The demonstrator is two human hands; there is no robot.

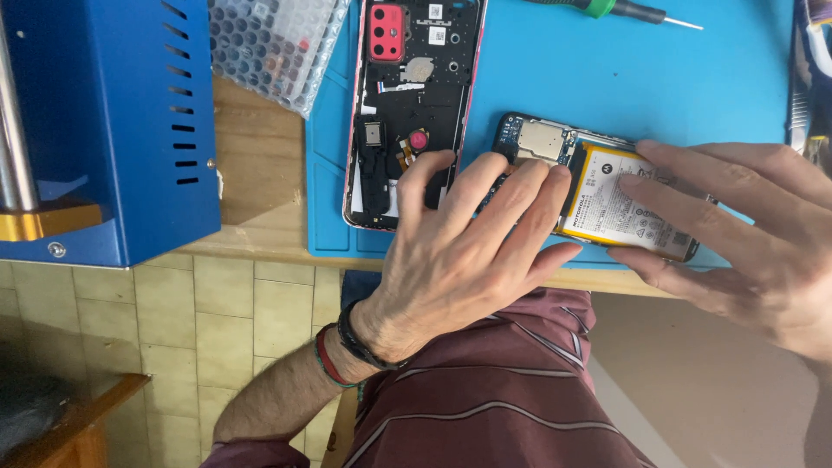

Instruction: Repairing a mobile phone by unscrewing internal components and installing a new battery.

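1. Opened phone body [598, 186], battery side up, flat on the blue mat [555, 69] near the worktop [260, 165] edge; yellow-and-white battery [628, 208] seated in its frame, metal-shielded circuit board [542, 143] at the far end.
2. Left hand [459, 251] spread flat, fingers [520, 195] extended and pressing down on the board end of the phone body; nothing gripped, only pinned under the fingertips.
3. Right hand [745, 234] likewise open, fingers [667, 186] laid across the battery, thumb along the near edge of the frame; nothing closed around.
4. Just beyond the left index fingertip: separate rear housing [412, 104], inner side up, red camera block [386, 33] at its far end, small red-tipped part just ahead of that fingertip.
5. Further past the fingers: green-handled screwdriver [611, 10] at the top edge of the mat; sheet of bubble wrap [269, 48] beyond the housing; blue metal machine casing [104, 121] with vent slots well off to the side of the left hand.
6. Hidden or cut off: middle of the phone body covered by both sets of fingers; near end of the housing partly behind the left index finger; screwdriver handle and bubble wrap cropped by the frame; objects at the far right edge too cropped to identify.
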